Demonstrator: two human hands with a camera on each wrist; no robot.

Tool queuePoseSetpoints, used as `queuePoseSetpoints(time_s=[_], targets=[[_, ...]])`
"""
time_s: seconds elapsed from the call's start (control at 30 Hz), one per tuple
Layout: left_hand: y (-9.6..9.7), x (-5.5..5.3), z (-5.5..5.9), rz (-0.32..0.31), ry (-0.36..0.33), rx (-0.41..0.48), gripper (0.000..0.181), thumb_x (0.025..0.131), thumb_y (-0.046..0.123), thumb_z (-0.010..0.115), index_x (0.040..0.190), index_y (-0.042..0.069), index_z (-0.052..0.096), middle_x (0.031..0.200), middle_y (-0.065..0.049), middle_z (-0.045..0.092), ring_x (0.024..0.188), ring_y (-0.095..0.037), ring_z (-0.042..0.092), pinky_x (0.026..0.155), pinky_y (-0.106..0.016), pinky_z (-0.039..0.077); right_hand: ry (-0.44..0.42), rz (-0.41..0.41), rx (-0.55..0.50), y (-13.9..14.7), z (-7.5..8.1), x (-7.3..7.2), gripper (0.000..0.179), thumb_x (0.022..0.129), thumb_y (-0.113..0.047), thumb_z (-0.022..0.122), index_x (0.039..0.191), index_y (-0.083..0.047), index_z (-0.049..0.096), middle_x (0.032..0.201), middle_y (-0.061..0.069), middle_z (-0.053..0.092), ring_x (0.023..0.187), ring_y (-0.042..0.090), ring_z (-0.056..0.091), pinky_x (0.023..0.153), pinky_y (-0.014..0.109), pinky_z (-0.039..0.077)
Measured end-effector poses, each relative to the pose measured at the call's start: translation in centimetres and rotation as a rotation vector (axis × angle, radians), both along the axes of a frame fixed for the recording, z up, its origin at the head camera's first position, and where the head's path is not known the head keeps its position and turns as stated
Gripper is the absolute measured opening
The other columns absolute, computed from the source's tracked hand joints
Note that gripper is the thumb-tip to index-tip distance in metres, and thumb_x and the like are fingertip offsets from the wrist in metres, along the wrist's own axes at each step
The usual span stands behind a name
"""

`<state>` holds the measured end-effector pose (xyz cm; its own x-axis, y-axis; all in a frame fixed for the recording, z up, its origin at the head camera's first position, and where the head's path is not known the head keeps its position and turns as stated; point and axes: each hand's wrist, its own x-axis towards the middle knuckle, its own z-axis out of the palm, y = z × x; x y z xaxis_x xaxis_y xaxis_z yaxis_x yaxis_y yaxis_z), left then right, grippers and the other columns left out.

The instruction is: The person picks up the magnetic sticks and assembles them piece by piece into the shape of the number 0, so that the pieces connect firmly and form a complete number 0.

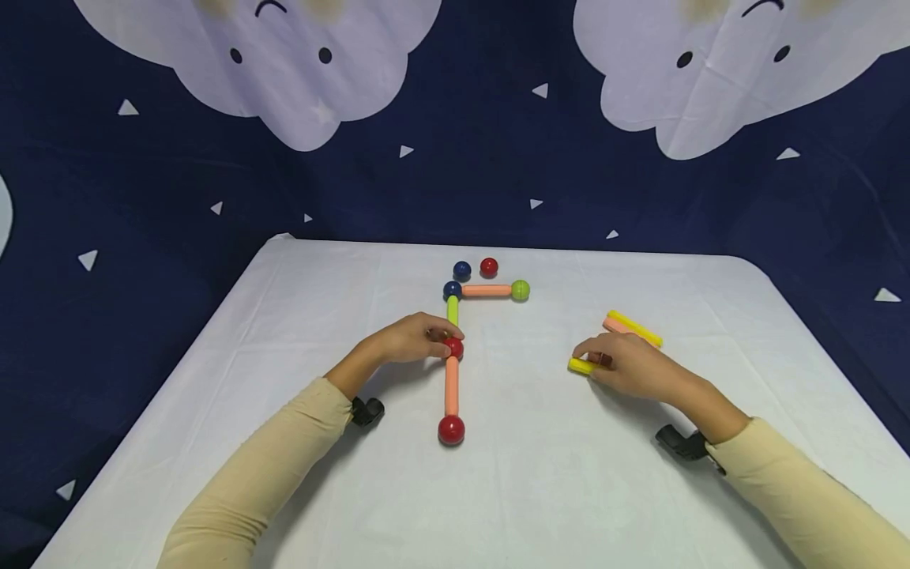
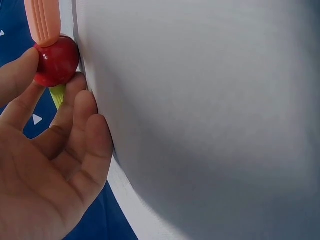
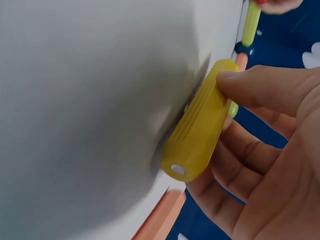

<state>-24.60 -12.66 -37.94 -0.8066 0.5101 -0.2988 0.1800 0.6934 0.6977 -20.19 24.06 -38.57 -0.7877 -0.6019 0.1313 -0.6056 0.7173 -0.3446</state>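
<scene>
My left hand [image 1: 408,340] pinches the middle red ball [image 2: 57,61] of a joined chain of rods and balls. From this ball, a salmon rod [image 1: 452,387] runs toward me to another red ball [image 1: 451,431]. A lime rod [image 1: 453,310] leads away to a blue ball [image 1: 453,290], where a second salmon rod [image 1: 486,291] branches right to a green ball [image 1: 520,290]. Off to the right, my right hand [image 1: 636,367] pinches a ridged yellow rod [image 3: 200,125] between thumb and fingers. A pale round spot shows on the rod's end in the right wrist view.
Behind the chain lie a loose blue ball [image 1: 462,271] and a loose red ball [image 1: 489,267]. Beyond my right hand, another yellow rod [image 1: 637,329] lies alongside a salmon rod [image 1: 615,325]. White cloth [image 1: 526,490] covers the table, with a navy cloud-print backdrop [image 1: 483,182] behind its far edge.
</scene>
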Motion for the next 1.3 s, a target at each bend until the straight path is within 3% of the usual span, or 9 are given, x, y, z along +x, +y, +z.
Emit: queuePoseSetpoints(time_s=[0.33,0.67,0.87,1.1,1.3], targets=[[0.0,0.0,0.3,0.011,-0.007,-0.001,0.034,0.095,0.016,0.064,0.129,0.015,0.066,0.119,-0.007,0.067,0.108,-0.02,0.051,0.093,-0.033,0.042,-0.077,0.115,0.001,-3.1,1.0,1.1,0.028,0.086,-0.002,0.069,0.111,-0.014,0.072,0.094,-0.006,0.069,0.082,0.005,0.056,0.075,0.026,0.051],[0.1,0.2,0.0,0.009,-0.006,0.011,0.035,0.095,0.016,0.065,0.13,0.015,0.065,0.122,-0.008,0.067,0.107,-0.02,0.055,0.09,-0.032,0.044,-0.137,0.195,0.023,-6.0,0.9,1.9,0.027,0.09,-0.005,0.067,0.115,-0.016,0.071,0.106,-0.006,0.071,0.09,0.006,0.06,0.082,0.029,0.054],[0.1,0.2,0.0,0.014,-0.001,0.001,0.035,0.094,0.015,0.065,0.129,0.015,0.066,0.123,-0.009,0.068,0.108,-0.02,0.056,0.091,-0.032,0.045,-0.186,0.232,0.031,-7.3,0.9,2.4,0.028,0.091,-0.007,0.067,0.117,-0.016,0.07,0.107,-0.005,0.071,0.089,0.005,0.058,0.082,0.027,0.053],[0.0,0.2,0.1,0.003,0.016,-0.016,0.035,0.095,0.017,0.064,0.13,0.015,0.065,0.122,-0.007,0.067,0.107,-0.019,0.054,0.092,-0.033,0.044,-0.237,0.284,0.033,-8.6,1.1,2.8,0.031,0.091,-0.008,0.068,0.12,-0.018,0.069,0.098,-0.008,0.067,0.085,0.003,0.055,0.079,0.024,0.052],[0.0,0.1,-0.1,0.003,0.02,-0.021,0.034,0.095,0.018,0.064,0.13,0.016,0.066,0.122,-0.007,0.067,0.107,-0.019,0.054,0.091,-0.033,0.044,-0.29,0.307,0.04,-10.0,1.0,3.2,0.031,0.091,-0.01,0.068,0.12,-0.02,0.069,0.103,-0.008,0.069,0.086,0.001,0.056,0.081,0.023,0.052]])
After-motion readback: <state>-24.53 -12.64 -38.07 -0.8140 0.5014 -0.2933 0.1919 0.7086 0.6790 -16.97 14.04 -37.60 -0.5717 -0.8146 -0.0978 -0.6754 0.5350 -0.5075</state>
